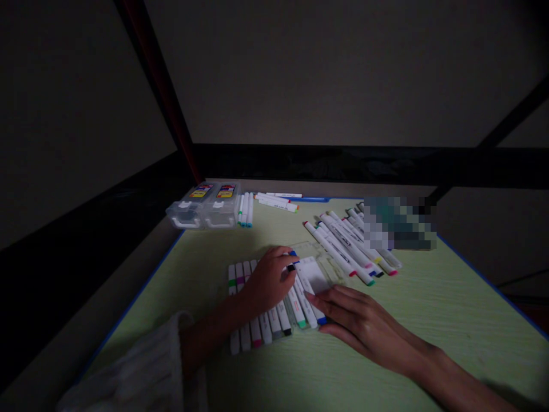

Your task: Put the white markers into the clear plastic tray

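A: Green worktop [429,320], blue-edged, with open room along the near and right sides. At far left lie two clear plastic cases [205,210].

B: Noted. Then the row of markers [261,326], white barrels with coloured caps, flat, side by side at centre. Left hand [268,280] curls over them, fingers bent. Right hand [358,320] lies spread and flat, fingertips touching the row's right end. Loose markers [349,246] are heaped behind.

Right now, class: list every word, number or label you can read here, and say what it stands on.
None can be read.
Colourful stickers on the two clear plastic cases: too blurred.
Dark print on the white markers: too small.
Pixelated patch: nothing legible.
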{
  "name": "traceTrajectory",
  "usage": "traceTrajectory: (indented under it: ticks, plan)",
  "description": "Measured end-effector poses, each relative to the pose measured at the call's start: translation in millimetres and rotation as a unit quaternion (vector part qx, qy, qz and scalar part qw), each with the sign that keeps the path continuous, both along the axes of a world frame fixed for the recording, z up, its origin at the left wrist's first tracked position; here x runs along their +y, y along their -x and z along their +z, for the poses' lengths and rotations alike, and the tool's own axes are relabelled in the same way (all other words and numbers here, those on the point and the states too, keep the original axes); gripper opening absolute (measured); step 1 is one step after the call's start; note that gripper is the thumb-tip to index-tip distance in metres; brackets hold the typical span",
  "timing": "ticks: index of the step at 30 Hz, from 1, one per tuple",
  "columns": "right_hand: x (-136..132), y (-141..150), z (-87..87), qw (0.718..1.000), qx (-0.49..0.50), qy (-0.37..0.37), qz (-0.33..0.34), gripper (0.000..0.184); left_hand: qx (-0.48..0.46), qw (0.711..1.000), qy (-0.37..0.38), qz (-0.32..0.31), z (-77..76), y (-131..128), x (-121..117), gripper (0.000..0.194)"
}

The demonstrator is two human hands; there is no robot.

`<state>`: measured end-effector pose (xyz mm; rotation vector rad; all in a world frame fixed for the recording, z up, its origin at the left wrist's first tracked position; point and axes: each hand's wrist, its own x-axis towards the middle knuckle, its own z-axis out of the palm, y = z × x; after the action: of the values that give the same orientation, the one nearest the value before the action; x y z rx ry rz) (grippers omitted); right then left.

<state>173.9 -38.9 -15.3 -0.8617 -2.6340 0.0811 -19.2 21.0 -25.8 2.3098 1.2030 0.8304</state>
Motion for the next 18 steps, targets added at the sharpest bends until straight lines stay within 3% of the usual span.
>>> traceTrajectory:
  ticks: [18]
  plan:
    - [-0.1,-0.6,-0.5,0.999,-0.015,0.032,-0.012,0.036,-0.012,1.000,0.006,-0.003,-1.3,-0.2,0.4,0.029]
